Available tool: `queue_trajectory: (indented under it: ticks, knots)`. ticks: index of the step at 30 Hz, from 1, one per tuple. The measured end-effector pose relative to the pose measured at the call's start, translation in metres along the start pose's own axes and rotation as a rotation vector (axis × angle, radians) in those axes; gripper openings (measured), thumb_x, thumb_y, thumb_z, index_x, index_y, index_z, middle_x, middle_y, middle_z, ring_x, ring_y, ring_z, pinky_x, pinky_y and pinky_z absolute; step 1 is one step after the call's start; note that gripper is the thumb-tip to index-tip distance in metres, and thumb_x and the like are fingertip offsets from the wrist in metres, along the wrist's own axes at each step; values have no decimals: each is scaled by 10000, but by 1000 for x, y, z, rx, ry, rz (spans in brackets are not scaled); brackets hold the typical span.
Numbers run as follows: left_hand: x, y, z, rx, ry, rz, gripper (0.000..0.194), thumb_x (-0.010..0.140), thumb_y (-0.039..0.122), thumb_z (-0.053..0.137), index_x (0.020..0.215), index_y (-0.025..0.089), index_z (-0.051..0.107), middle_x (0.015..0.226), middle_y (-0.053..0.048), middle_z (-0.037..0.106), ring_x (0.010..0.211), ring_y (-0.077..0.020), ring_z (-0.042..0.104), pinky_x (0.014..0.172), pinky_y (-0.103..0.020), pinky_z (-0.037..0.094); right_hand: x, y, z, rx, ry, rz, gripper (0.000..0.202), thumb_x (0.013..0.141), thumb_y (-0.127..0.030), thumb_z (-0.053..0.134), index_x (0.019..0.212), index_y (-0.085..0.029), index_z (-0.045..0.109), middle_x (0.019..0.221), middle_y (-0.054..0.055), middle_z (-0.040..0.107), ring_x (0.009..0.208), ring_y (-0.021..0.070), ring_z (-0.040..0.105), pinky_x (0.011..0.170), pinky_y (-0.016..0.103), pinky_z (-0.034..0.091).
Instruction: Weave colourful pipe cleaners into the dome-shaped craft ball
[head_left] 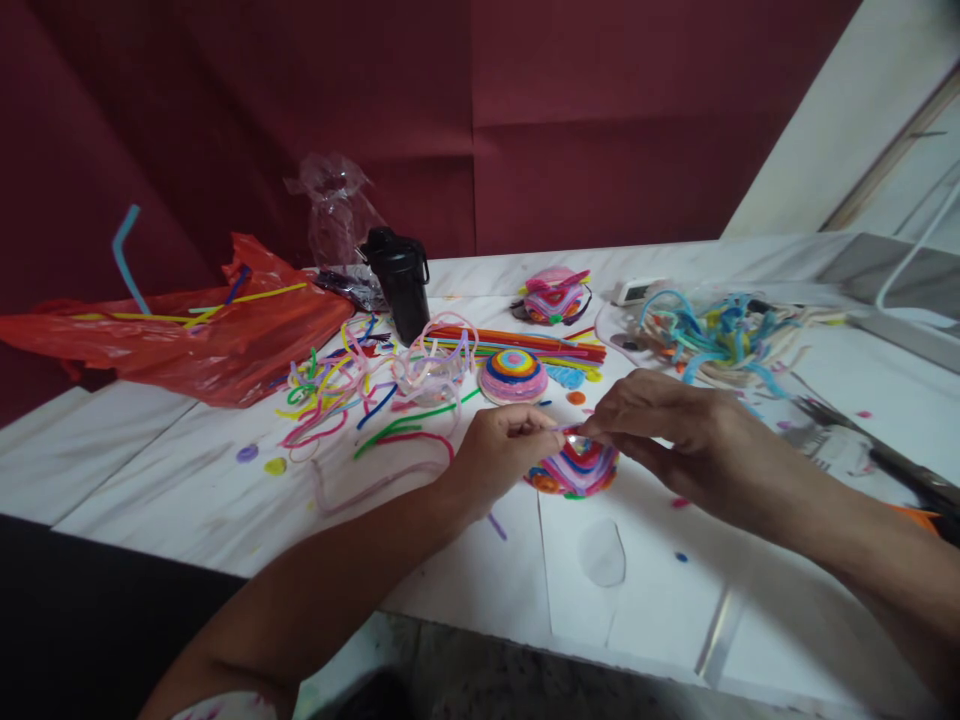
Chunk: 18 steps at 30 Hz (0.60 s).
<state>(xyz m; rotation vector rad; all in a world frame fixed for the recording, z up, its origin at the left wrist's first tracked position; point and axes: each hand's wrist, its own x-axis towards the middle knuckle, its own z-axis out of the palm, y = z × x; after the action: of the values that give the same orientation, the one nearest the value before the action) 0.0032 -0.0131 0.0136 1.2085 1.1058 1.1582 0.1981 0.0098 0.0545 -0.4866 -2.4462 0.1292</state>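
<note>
My left hand is closed, thumb and finger pinching a thin light-purple pipe cleaner. From the other side my right hand pinches the strand near its end, fingers curled. Just under my fingertips is a rounded piece covered in colourful pipe cleaners, with red, purple, blue and white bands and orange at its sides. My hands hide its upper edge. A short purple strand shows below my left wrist. Behind my hands lies a dome with coloured rings.
At the back stand a similar colourful piece and a black bottle. Loose pipe cleaners and a red plastic bag lie left. To the right are a blue tangle and scissors.
</note>
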Motion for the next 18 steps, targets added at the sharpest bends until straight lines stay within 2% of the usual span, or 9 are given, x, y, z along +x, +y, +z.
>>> queue_trajectory:
  ticks: [3, 7, 12, 18]
  knots:
    - [0, 0, 0, 1, -12, 5, 103, 648, 257, 691, 661, 158, 668, 620, 11, 612, 579, -102, 536, 564, -222, 424, 1, 2, 0, 79, -12, 163, 179, 921, -158, 548, 855, -174, 714, 818, 70, 720, 718, 171, 665, 635, 283, 516]
    - [-1, 1, -2, 26, -29, -7, 122, 657, 279, 681, 668, 158, 663, 611, 14, 606, 557, -100, 546, 535, -212, 423, 2, 6, -1, 93, -8, 376, 119, 838, -256, 594, 792, -217, 696, 651, -8, 661, 521, 139, 578, 472, 250, 416]
    - [-2, 2, -1, 86, -37, 37, 120, 663, 274, 671, 656, 156, 653, 583, 35, 575, 533, -81, 511, 521, -195, 398, 7, 5, -4, 105, -100, 522, 202, 798, -365, 585, 783, -222, 728, 641, -3, 669, 520, 138, 544, 482, 254, 392]
    - [-3, 4, 0, 103, -33, 28, 109, 649, 264, 655, 640, 155, 647, 564, 41, 563, 535, -84, 503, 541, -201, 397, 13, 5, -8, 176, -164, 593, 281, 756, -449, 600, 778, -212, 748, 592, 9, 637, 507, 145, 522, 486, 274, 376]
